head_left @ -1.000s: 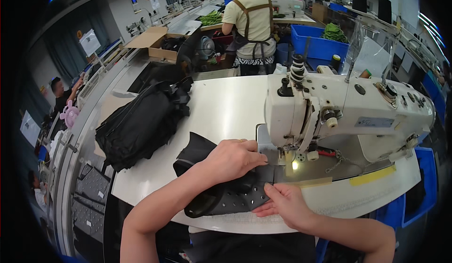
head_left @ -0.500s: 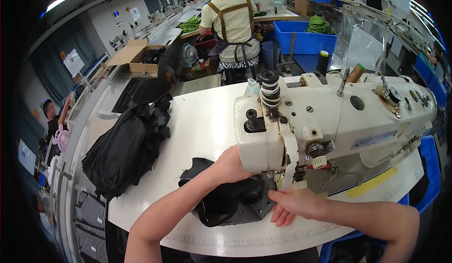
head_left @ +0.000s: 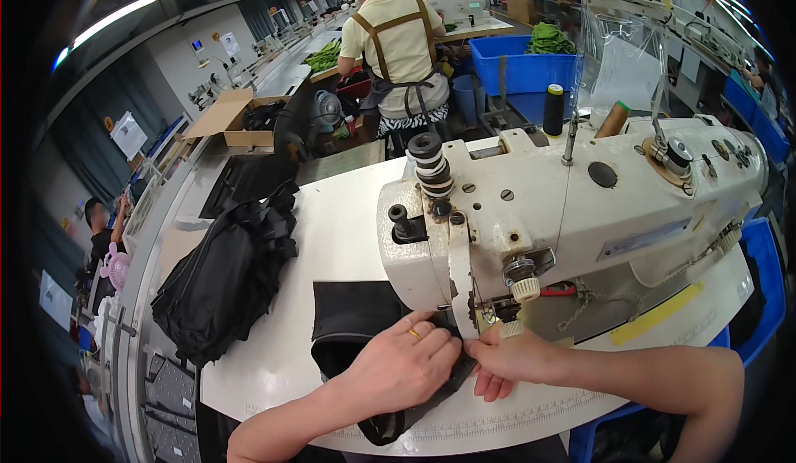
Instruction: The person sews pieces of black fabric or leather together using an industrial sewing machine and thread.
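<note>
A black fabric piece (head_left: 352, 310), folded into an open loop, lies under the head of a white sewing machine (head_left: 531, 202). My left hand (head_left: 406, 362), with a ring on one finger, is closed on the piece just in front of the needle area. Close beside it, my right hand (head_left: 510, 359) pinches the edge of the same piece between thumb and finger, its other fingers curled below. The machine head hides the needle, and my left hand covers part of the piece.
A heap of black pieces (head_left: 228, 276) lies on the left of the white table (head_left: 332, 223). Thread spools (head_left: 553, 113) stand behind the machine. Farther back are a cardboard box (head_left: 249, 138), a blue bin (head_left: 539, 77) with green pieces, and a person (head_left: 394, 44) facing away.
My left hand has come out from behind the machine head toward me, onto the fabric near my right hand. The piece has turned and shifted nearer. My right hand keeps its pinch.
</note>
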Motion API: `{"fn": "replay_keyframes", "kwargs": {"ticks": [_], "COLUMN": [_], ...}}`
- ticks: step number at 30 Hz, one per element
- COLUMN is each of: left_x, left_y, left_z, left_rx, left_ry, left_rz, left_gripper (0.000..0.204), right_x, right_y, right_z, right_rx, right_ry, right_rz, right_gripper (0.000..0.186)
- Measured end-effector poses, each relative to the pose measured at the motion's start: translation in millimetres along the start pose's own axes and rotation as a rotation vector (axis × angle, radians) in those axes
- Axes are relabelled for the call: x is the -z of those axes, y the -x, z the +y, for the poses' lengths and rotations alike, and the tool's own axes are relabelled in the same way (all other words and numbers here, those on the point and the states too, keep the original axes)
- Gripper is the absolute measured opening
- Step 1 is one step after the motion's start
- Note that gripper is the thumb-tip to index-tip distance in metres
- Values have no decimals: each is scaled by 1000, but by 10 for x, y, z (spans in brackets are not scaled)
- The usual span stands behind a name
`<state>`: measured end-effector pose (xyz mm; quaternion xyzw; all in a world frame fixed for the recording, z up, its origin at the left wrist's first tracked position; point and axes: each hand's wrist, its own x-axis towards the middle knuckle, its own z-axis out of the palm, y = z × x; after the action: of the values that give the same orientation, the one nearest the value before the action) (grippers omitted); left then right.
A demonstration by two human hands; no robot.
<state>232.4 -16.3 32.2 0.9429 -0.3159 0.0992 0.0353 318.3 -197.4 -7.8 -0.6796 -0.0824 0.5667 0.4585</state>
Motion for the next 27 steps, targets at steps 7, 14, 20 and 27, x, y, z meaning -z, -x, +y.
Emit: {"fn": "replay_keyframes", "kwargs": {"ticks": [7,14,20,27], "left_x": [-410,-383,-400,-444], "left_y": [75,71,70,90], "left_z": [-121,-150,-168,-245], "left_rx": [302,174,162,130], "left_ry": [-69,148,166,210], "left_rz": [182,121,152,152], "left_gripper": [16,30,32,33], "right_x": [-9,-25,-76,-103], "right_y": [27,131,185,198], "right_z": [-20,-108,-158,-182], "right_rx": [-34,-50,-48,-44], "right_ry": [12,6,9,43], "right_rz": [16,17,61,75], "right_gripper": [48,40,36,36]}}
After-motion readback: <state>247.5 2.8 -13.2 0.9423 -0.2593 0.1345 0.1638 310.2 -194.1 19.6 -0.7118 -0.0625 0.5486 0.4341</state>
